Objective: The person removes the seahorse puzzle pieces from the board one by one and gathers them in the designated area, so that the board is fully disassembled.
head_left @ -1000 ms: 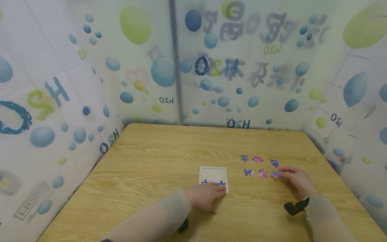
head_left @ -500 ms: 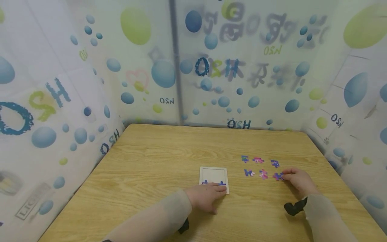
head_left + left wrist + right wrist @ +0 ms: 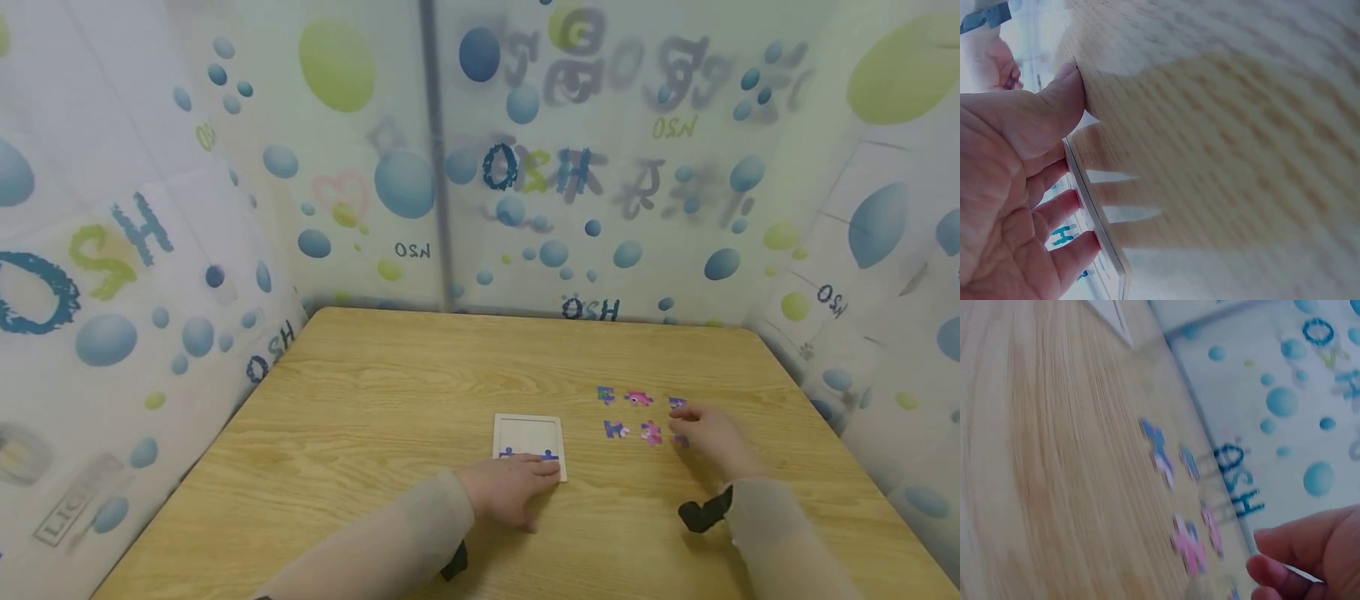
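Observation:
My left hand (image 3: 513,490) rests on the near part of a pale square puzzle tray (image 3: 528,429), fingers extended over it. Blue puzzle pieces (image 3: 548,456) show in the tray just beyond these fingers, which cover the rest of that row. In the left wrist view the fingertips (image 3: 1088,244) lie over the tray's edge. To the right, my right hand (image 3: 712,437) hovers over loose jigsaw pieces, fingers loosely bent and holding nothing visible. It partly covers a purple piece (image 3: 678,440), and its fingertips overlap another purple piece (image 3: 677,402). Pink pieces (image 3: 1188,547) lie nearby in the right wrist view.
Further loose pieces lie left of my right hand: a pink one (image 3: 651,432), a pink one with an eye (image 3: 638,398), a blue-white one (image 3: 616,430) and a blue-green one (image 3: 606,395). Patterned curtain walls (image 3: 360,250) enclose the wooden table (image 3: 390,367).
My right hand nudged the lower right purple piece slightly, then left it and moved left and a little farther away, over the pieces. The left hand has stayed on the tray.

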`<state>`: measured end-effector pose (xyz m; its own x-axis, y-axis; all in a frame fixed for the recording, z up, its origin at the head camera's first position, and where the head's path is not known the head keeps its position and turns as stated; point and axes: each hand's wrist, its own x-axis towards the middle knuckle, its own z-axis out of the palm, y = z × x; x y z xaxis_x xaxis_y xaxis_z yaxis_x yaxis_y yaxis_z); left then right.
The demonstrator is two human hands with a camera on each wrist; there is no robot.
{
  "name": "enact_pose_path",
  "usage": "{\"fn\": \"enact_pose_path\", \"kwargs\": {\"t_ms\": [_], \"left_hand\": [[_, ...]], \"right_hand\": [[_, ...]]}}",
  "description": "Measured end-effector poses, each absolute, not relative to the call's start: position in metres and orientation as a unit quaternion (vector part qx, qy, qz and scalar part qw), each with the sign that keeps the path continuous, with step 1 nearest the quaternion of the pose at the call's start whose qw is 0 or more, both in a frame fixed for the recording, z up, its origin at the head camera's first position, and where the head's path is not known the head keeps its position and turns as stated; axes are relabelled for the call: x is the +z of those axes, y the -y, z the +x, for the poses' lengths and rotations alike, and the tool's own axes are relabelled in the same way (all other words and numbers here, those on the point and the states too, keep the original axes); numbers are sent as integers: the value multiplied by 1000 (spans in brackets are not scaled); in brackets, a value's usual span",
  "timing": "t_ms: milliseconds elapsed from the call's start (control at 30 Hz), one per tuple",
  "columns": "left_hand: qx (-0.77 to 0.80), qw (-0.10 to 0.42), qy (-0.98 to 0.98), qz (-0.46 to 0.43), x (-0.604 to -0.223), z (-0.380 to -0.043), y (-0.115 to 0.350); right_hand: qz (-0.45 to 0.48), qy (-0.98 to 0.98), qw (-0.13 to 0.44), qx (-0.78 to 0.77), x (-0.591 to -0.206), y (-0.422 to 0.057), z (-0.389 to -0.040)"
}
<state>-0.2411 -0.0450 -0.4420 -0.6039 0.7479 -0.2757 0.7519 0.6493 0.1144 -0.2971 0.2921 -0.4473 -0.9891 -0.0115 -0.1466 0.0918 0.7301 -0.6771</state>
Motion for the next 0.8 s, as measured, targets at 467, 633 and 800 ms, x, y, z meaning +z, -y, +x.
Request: {"fn": "enact_pose_path", "kwargs": {"t_ms": [467,633,800], "left_hand": [[-7,149,-895,420,-443,-243,46],[-9,146,-893,426,-443,-243,46],[-20,131,-890,436,-445,-244,46]], "right_hand": [[-42,-903,83,-419,-460,-189,-311],[-48,-886,108,-449,-467,-164,-311],[-62,-875,125,-464,-472,-147,-306]]}}
